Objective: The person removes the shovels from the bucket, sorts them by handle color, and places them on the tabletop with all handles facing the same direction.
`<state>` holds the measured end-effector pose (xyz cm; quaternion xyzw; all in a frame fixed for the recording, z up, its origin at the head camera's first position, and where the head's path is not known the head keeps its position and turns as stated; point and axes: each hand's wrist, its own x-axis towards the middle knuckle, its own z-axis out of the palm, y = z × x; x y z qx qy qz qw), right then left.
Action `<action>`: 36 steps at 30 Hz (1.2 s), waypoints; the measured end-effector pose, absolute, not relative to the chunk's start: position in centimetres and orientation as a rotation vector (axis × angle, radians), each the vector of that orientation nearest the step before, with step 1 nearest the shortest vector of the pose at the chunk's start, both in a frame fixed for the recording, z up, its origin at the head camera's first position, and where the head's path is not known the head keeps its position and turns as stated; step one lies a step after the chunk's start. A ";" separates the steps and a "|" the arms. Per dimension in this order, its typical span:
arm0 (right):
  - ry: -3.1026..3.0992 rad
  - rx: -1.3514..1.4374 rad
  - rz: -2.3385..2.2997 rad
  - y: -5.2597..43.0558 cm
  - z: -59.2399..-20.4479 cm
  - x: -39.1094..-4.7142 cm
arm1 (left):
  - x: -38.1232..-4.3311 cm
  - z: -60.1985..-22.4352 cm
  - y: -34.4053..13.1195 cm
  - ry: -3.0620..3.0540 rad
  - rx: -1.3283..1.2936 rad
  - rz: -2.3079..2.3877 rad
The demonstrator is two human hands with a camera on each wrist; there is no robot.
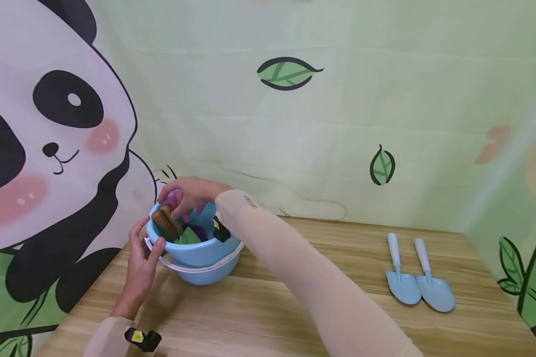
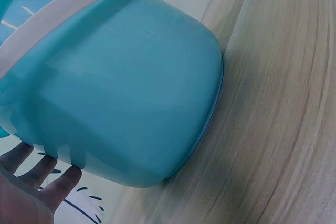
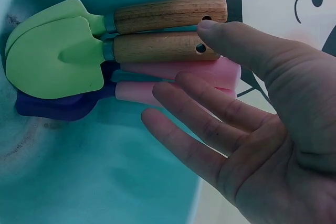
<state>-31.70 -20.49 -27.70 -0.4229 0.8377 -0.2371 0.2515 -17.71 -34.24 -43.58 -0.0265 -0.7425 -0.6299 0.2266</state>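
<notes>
A light blue bucket [image 1: 192, 257] with a white carrying handle [image 2: 68, 11] stands on the left of the table. My left hand [image 1: 140, 265] touches its left side with spread, mostly straight fingers, the thumb near the rim. Over the bucket's far-left rim reaches my right hand [image 1: 194, 192], fingers apart and loosely straight. In the right wrist view the thumb tip overlaps one of two wooden handles, while the other fingers lie close to two pink handles [image 3: 173, 72]. Green shovels [image 3: 58, 61] carry the wooden handles; dark purple blades [image 3: 58, 107], partly hidden beneath, carry the pink ones.
Two light blue hand shovels [image 1: 402, 287] with pale handles lie side by side at the table's right. The wood-grain table [image 1: 259, 307] meets a wall cloth [image 1: 196, 84] printed with a panda and leaves, close behind the bucket.
</notes>
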 end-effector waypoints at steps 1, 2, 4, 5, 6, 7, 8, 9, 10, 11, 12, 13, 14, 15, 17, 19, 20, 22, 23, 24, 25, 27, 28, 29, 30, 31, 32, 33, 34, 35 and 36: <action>2.277 -1.147 -0.644 -20.5 -27.7 -31.7 | -17.7 -43.6 -34.2 -2.045 -0.073 -1.736; 2.278 -1.145 -0.642 -20.5 -27.7 -31.7 | -17.7 -43.6 -34.2 -2.046 -0.075 -1.737; 2.277 -1.147 -0.643 -20.6 -27.7 -31.7 | -17.7 -43.6 -34.2 -2.046 -0.076 -1.735; 2.277 -1.148 -0.640 -20.6 -27.7 -31.7 | -17.7 -43.6 -34.3 -2.046 -0.078 -1.734; 2.281 -1.146 -0.634 -20.7 -27.7 -31.7 | -17.7 -43.6 -34.3 -2.047 -0.079 -1.732; 2.282 -1.148 -0.631 -20.7 -27.7 -31.7 | -17.8 -43.6 -34.3 -2.048 -0.081 -1.731; 2.286 -1.148 -0.626 -20.7 -27.7 -31.7 | -17.8 -43.6 -34.3 -2.048 -0.083 -1.731; 2.286 -1.146 -0.625 -20.7 -27.7 -31.6 | -17.8 -43.6 -34.3 -2.050 -0.083 -1.729; 2.288 -1.145 -0.620 -20.7 -27.6 -31.6 | -17.8 -43.6 -34.3 -2.048 -0.085 -1.730; 2.293 -1.143 -0.610 -20.8 -27.6 -31.5 | -17.8 -43.6 -34.3 -2.045 -0.086 -1.733; 2.297 -1.138 -0.605 -20.8 -27.6 -31.5 | -17.8 -43.6 -34.3 -2.044 -0.085 -1.734; 2.299 -1.135 -0.604 -20.8 -27.6 -31.4 | -17.8 -43.7 -34.3 -2.045 -0.085 -1.735; 2.306 -1.126 -0.598 -20.9 -27.6 -31.4 | -17.8 -43.7 -34.3 -2.046 -0.085 -1.734; 2.309 -1.128 -0.591 -20.9 -27.6 -31.3 | -17.8 -43.7 -34.3 -2.047 -0.084 -1.734; 2.316 -1.128 -0.575 -21.0 -27.5 -31.3 | -17.8 -43.7 -34.3 -2.048 -0.083 -1.733; 2.320 -1.135 -0.567 -21.1 -27.5 -31.2 | -17.8 -43.7 -34.3 -2.050 -0.082 -1.730; 2.323 -1.137 -0.563 -21.2 -27.5 -31.2 | -17.8 -43.6 -34.3 -2.050 -0.082 -1.730; 2.326 -1.143 -0.557 -21.2 -27.5 -31.2 | -17.8 -43.6 -34.3 -2.048 -0.082 -1.730; 2.329 -1.144 -0.556 -21.3 -27.5 -31.2 | -17.8 -43.6 -34.3 -2.046 -0.082 -1.731; 2.329 -1.147 -0.556 -21.3 -27.5 -31.2 | -17.9 -43.6 -34.3 -2.045 -0.081 -1.732; 2.329 -1.149 -0.557 -21.3 -27.5 -31.2 | -17.9 -43.6 -34.3 -2.047 -0.081 -1.730; 2.332 -1.156 -0.557 -21.4 -27.5 -31.2 | -17.9 -43.6 -34.3 -2.044 -0.080 -1.732; 2.331 -1.162 -0.559 -21.4 -27.5 -31.2 | -17.9 -43.6 -34.3 -2.043 -0.080 -1.733; 2.333 -1.164 -0.561 -21.4 -27.6 -31.2 | -17.9 -43.6 -34.3 -2.042 -0.081 -1.733; 2.334 -1.167 -0.565 -21.5 -27.6 -31.2 | -17.9 -43.6 -34.3 -2.043 -0.083 -1.733; 2.336 -1.172 -0.569 -21.5 -27.6 -31.2 | -17.8 -43.7 -34.3 -2.039 -0.084 -1.737; 2.337 -1.175 -0.573 -21.5 -27.7 -31.2 | -17.8 -43.7 -34.3 -2.037 -0.086 -1.740; 2.338 -1.181 -0.577 -21.5 -27.7 -31.2 | -17.8 -43.7 -34.4 -2.033 -0.090 -1.744; 2.341 -1.185 -0.581 -21.6 -27.7 -31.2 | -17.8 -43.7 -34.4 -2.030 -0.093 -1.747; 2.343 -1.189 -0.584 -21.6 -27.8 -31.2 | -17.8 -43.7 -34.4 -2.027 -0.096 -1.750; 2.344 -1.195 -0.587 -21.6 -27.8 -31.2 | -17.8 -43.7 -34.4 -2.024 -0.098 -1.753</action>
